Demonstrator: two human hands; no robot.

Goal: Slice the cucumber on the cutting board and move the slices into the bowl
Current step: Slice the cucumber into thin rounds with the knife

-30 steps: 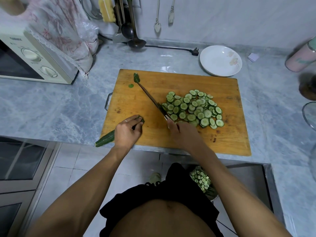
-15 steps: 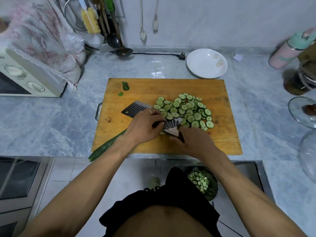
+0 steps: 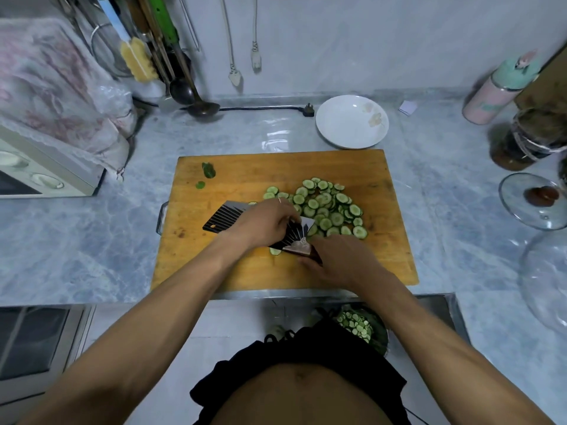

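Right hand (image 3: 339, 260) has its grip closed on the knife (image 3: 228, 216) handle; left hand (image 3: 264, 223) presses flat on the blade. Cucumber slices (image 3: 325, 207) lie heaped on the cutting board (image 3: 383, 256): light, wet, slippery, best scooped on the blade. Bowl (image 3: 372, 331) sits below the tabletop edge.

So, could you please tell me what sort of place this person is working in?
Most likely a home kitchen: a wooden cutting board with cucumber slices lies on a marble-look counter, ladles hang along the wall, and a small oven stands at the left.
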